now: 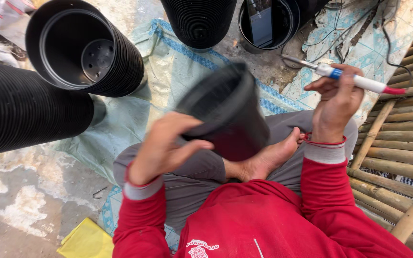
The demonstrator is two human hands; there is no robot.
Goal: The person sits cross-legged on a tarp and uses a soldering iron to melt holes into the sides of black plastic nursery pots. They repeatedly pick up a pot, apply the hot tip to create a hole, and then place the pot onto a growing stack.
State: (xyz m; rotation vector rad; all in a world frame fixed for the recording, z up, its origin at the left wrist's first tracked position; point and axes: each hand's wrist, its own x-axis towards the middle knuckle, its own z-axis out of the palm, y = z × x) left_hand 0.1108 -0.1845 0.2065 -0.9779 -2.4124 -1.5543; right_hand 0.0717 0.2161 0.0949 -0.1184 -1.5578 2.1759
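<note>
My left hand (161,145) grips a single black plastic pot (225,112) by its rim, tilted with its mouth facing up and to the left, above my crossed legs. My right hand (336,102) holds a pen-shaped tool (347,79) with a metal tip, a blue band, a white body and a red end. The tool lies roughly level, its metal tip pointing left, apart from the pot. My bare foot (268,157) rests just below the pot. I wear red sleeves with grey cuffs.
Long stacks of nested black pots lie on their sides at the left (29,112), upper left (84,48) and top centre (199,21). Another pot at the top (266,24) holds a flat dark device. A bamboo bench (397,143) stands at the right; cables run above it.
</note>
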